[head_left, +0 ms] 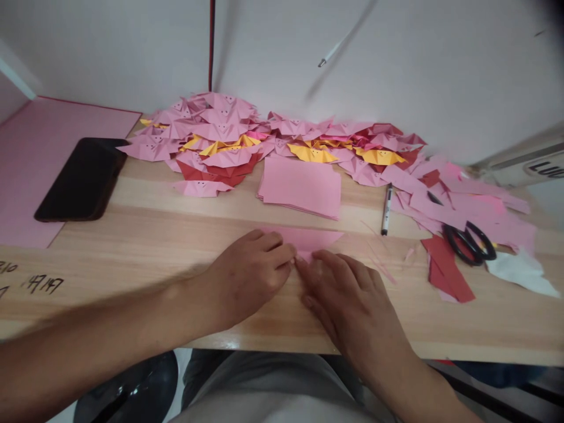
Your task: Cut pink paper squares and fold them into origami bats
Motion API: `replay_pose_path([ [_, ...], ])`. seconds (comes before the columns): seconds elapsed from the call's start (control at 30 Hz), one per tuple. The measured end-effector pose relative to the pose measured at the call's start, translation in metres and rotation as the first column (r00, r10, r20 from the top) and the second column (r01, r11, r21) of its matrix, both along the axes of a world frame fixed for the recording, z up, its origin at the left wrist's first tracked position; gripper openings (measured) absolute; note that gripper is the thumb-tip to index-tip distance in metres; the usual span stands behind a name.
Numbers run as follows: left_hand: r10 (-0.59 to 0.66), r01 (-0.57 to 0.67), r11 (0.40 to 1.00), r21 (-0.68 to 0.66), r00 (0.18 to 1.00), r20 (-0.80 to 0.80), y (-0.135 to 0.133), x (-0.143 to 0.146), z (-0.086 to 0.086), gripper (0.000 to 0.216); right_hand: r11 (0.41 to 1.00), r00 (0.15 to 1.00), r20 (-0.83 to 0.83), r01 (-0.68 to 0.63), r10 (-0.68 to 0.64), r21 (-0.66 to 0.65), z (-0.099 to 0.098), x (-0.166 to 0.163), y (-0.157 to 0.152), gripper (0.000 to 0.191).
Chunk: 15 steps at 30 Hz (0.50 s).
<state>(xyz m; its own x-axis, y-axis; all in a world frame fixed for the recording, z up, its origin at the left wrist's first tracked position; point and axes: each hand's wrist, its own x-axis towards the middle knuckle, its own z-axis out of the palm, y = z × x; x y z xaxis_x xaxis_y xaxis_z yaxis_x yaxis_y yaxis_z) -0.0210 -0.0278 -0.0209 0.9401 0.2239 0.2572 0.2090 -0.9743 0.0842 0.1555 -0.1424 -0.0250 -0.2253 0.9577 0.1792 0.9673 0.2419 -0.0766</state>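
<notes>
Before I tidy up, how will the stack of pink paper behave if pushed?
The stack of pink paper would probably fan apart when pushed, since its edges sit unevenly and no band shows around it. It should slide rather than tip, lying low and flat on the tabletop. Its sheets likely bend easily, judging by the creased paper figures behind.

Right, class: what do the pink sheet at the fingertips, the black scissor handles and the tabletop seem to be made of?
Pink sheet: paper, matte; thin, evenly coloured, straight-edged.
Black scissor handles: probably plastic, smooth; rounded loops in one solid colour.
Tabletop: wood or wood-look laminate, slightly glossy; pale grain streaks and a glint near the front edge. Which one, the picture leaves open.
</notes>
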Motion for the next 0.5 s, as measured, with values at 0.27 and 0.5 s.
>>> replay_pose_path([
  [0.27,0.007,-0.004,0.998,-0.064,0.999,0.053,0.0,-0.001,-0.003,0.019,1.0,0.999,-0.051,0.001,-0.001,-0.006,0.003,0.001,0.003,0.038],
  [0.5,0.142,-0.11,0.957,-0.267,0.984,0.104,0.01,0.003,-0.004,0.011,1.0,0.975,-0.219,-0.022,0.026,0.021,0.004,0.014,0.019,0.023],
])
